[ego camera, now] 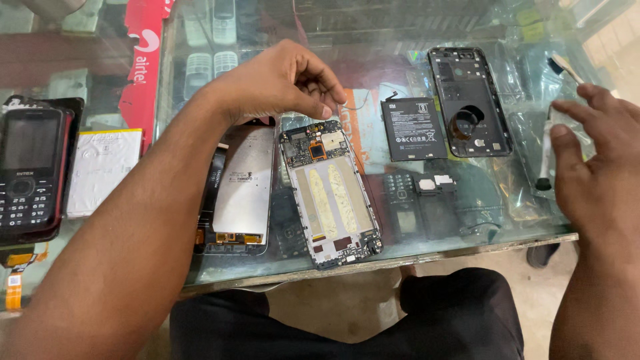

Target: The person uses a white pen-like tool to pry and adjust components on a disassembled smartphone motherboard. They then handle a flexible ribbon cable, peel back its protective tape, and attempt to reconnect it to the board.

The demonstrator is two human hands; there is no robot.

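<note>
Two hands hover over the glass counter (467,250). An opened phone frame (330,190), circuit board exposed, lies just below the left hand (277,83), whose thumb and fingertips are drawn together in a pinch; whether they grip anything I cannot tell. Well right of the frame, the right hand (597,167) hangs with fingers spread loosely by a white tool (545,157). Between them lie a black battery (412,128) and a back cover (470,100). Left of the frame sits a metal-backed screen (243,190); farther left, a red strip sign (141,63).
</note>
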